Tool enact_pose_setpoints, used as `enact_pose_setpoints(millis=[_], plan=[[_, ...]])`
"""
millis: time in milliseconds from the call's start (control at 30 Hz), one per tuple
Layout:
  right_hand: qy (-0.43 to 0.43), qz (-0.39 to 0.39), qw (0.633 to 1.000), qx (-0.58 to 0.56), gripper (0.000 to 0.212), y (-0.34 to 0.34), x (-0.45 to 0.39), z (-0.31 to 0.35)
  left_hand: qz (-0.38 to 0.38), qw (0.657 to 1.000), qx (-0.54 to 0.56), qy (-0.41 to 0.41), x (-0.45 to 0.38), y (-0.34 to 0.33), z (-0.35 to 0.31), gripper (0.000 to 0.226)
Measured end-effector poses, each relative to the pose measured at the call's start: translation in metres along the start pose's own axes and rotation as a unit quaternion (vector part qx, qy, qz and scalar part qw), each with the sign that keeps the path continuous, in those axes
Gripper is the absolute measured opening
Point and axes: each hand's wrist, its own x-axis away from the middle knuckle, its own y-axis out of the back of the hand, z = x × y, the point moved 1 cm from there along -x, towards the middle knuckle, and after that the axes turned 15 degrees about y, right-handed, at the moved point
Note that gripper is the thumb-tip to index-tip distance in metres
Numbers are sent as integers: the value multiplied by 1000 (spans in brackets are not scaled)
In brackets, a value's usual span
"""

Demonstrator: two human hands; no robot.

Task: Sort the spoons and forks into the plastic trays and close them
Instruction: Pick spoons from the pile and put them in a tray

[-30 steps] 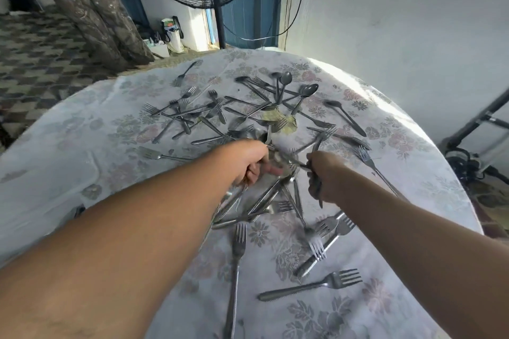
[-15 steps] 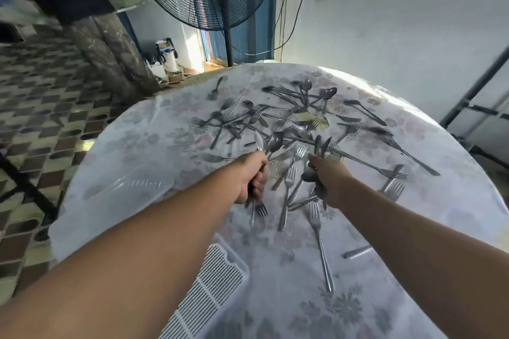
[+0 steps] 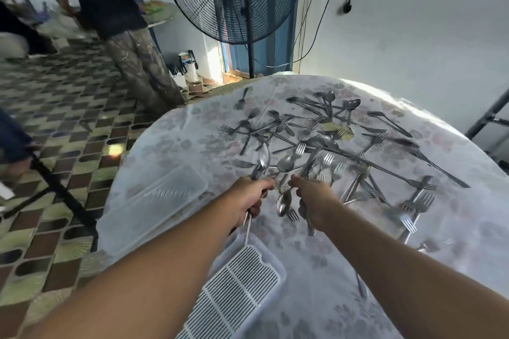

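The left hand (image 3: 249,195) gripped a bunch of spoons (image 3: 263,162), bowls pointing to 12 o'clock. The right hand (image 3: 311,198) clutched more cutlery (image 3: 308,217), handles pointing to 6 o'clock. Loose spoons and forks (image 3: 325,132) lay scattered across the floral tablecloth (image 3: 440,228) at 12 to 2 o'clock. A clear tray (image 3: 162,198) sat at 9 o'clock, a white slotted tray (image 3: 239,292) at 6 o'clock
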Motion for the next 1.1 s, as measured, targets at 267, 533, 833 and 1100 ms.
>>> enact_pose_setpoints(millis=[267, 533, 833, 1100], plan=[[6, -4, 1000, -12, 25, -73, 31, 2, 44, 997, -57, -21, 4, 83, 5, 19], [18, -47, 999, 15, 33, -149, 77, -10, 79, 979, -179, -47, 20, 162, 44, 23], [34, 7, 984, 175, 33, -181, 98, -38, -18, 919, -390, -63, 7, 200, 80, 24], [121, 62, 937, 321, 20, -184, 102, -26, -87, 847, -517, -85, 9, 191, 85, 36]])
